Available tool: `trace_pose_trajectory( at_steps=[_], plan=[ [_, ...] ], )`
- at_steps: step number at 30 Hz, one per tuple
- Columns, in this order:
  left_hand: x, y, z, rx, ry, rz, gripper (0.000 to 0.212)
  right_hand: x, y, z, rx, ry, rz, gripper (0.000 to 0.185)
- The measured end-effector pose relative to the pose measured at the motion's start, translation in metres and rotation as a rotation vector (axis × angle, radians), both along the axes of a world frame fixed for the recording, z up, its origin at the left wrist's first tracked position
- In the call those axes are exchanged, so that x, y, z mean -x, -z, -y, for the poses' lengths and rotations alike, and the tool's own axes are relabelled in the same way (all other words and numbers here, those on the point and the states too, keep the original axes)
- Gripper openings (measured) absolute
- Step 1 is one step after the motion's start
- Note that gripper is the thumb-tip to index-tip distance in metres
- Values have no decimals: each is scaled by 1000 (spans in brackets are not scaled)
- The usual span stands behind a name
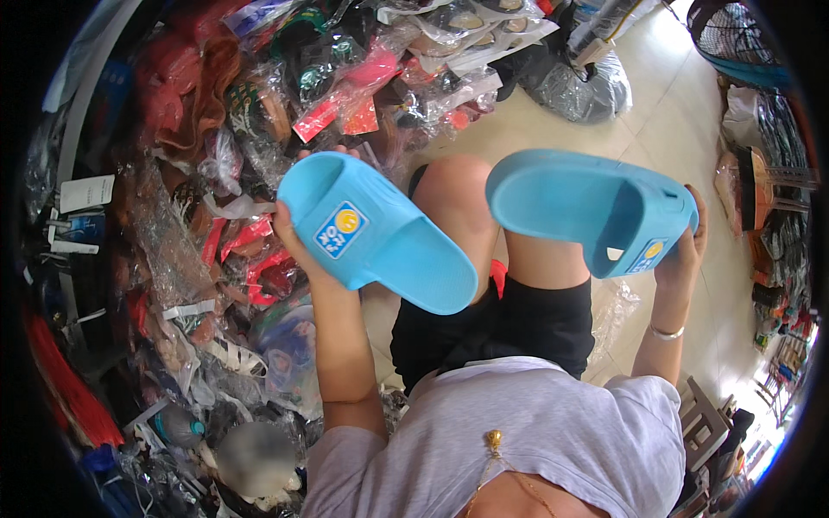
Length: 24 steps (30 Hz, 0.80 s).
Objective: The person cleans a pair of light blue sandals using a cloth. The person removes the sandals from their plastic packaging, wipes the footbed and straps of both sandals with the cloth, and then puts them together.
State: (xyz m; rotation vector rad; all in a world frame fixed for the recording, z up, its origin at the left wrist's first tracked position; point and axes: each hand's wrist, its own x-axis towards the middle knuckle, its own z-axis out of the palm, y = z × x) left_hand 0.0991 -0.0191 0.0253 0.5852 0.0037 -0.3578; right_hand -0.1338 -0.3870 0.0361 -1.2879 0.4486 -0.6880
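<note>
A light blue slide sandal, with a smiley patch on its strap, is gripped by my left hand at the toe end; some fingertips show behind its upper edge. My right hand grips the strap end of a matching blue slide sandal, which is tilted so that its footbed and the opening under the strap show. The two sandals are apart, held above my knees. Part of each hand is hidden by its sandal.
Footwear in clear plastic bags lies heaped along the left and top. A tied plastic bag rests on the tiled floor. More bagged goods line the right side, below a dark basket. A plastic bottle lies at lower left.
</note>
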Motion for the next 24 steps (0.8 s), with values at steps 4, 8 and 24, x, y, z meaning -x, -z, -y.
trace_pose_trajectory(
  at_steps=[4, 8, 24],
  plan=[
    [10, -5, 44, -264, 180, -155, 63, -3, 2, 19, -93, -8, 51, 59],
    [20, -15, 103, -245, 513, -164, 58, -7, 0, 24, -81, -66, 101, 58],
    [-9, -5, 119, -526, 646, 221, 55, -89, -44, -15, 144, -383, -76, 36]
  ],
)
